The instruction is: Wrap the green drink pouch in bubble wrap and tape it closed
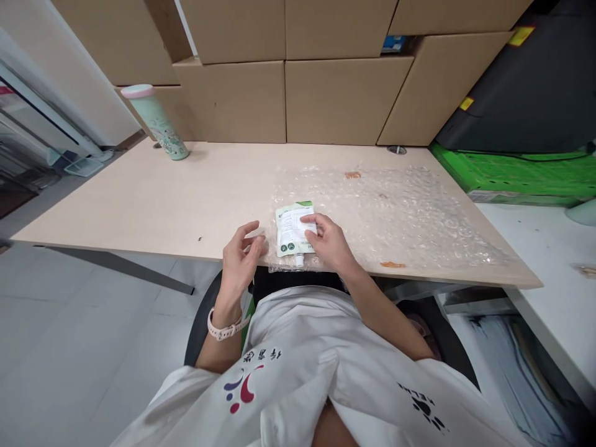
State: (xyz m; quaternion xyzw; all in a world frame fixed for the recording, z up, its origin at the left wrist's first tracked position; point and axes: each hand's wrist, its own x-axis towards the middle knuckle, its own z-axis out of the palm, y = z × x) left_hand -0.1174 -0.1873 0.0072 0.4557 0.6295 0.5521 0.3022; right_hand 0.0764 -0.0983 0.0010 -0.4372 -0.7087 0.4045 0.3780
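A white and green spouted pouch (292, 231) is laid flat on the left end of a sheet of bubble wrap (395, 211), close to the near edge of the tabletop (153, 198), with its small cap turned toward that edge. The right hand (329, 243) is rested on the pouch's right side, its fingers (309, 218) kept close together on top; whether any finger is tucked beneath cannot be told. The left hand (242, 256) is held just beside the wrap's left end at the near edge, its fingers loosely spread and slightly curled, nothing gripped. A pale watch (225, 329) is worn on that wrist. A mint green bottle (161, 121) is stood upright near the far left corner, and cardboard boxes (342, 99) are stacked along the far edge
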